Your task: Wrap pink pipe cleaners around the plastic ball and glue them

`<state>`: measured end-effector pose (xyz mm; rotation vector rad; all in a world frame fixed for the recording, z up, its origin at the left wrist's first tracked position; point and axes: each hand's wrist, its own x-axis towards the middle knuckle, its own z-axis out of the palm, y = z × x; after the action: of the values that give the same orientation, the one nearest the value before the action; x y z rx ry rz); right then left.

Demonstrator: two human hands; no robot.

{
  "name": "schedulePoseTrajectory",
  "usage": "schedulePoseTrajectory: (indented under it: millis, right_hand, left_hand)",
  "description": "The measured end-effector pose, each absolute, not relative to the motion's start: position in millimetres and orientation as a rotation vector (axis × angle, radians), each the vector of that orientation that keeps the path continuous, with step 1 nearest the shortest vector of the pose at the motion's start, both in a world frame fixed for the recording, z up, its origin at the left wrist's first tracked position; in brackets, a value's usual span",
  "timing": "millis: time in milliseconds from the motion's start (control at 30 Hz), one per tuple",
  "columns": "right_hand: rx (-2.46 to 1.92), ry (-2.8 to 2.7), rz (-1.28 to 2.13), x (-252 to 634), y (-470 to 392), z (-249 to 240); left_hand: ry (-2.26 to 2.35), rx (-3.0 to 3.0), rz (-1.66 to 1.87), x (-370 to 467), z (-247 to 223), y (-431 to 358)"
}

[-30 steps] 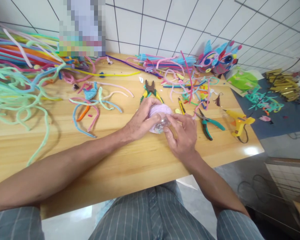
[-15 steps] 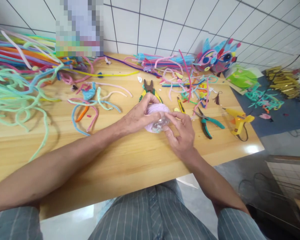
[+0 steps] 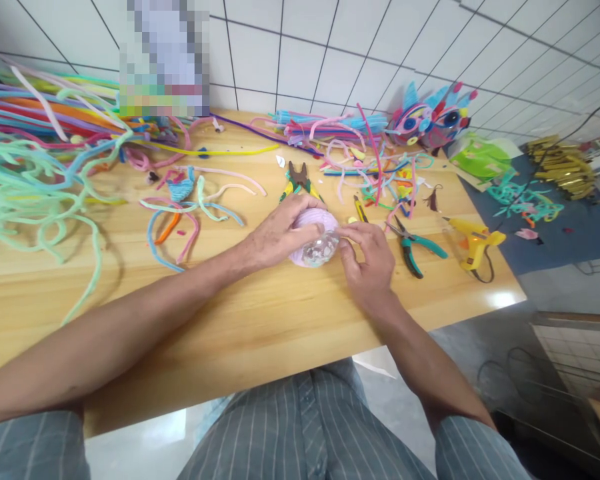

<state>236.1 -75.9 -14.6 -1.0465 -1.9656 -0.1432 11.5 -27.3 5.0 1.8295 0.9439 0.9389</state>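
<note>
Head view's got the left hand [image 3: 283, 233] clamped around a lilac fuzzy ball [image 3: 316, 219] over the wooden table [image 3: 260, 327], the right hand [image 3: 370, 260] at the ball's right edge (can't tell if it's pinching anything), teal pliers [image 3: 409, 253] off to its right, yellow-green pliers [image 3: 299, 179] just beyond it, and a pipe-cleaner bundle [image 3: 330, 127] well past it.
</note>
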Motion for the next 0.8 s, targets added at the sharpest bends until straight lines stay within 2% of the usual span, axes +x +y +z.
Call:
schedulePoseTrajectory:
  millis: [200, 600, 800]
  right_hand:
    - [-1.046, -1.931, -0.17, 238, -75, -14]
    - [-1.004, -1.961, -0.124, 238, -77, -11]
    - [-1.025, -1.975, -0.127, 240, -76, -10]
  left_hand:
    - [0.87, 1.668, 1.073, 20, -12, -35]
    - [0.804, 1.562, 0.891, 14, -5, -25]
    - [0.849, 1.508, 0.976, 20, -5, -30]
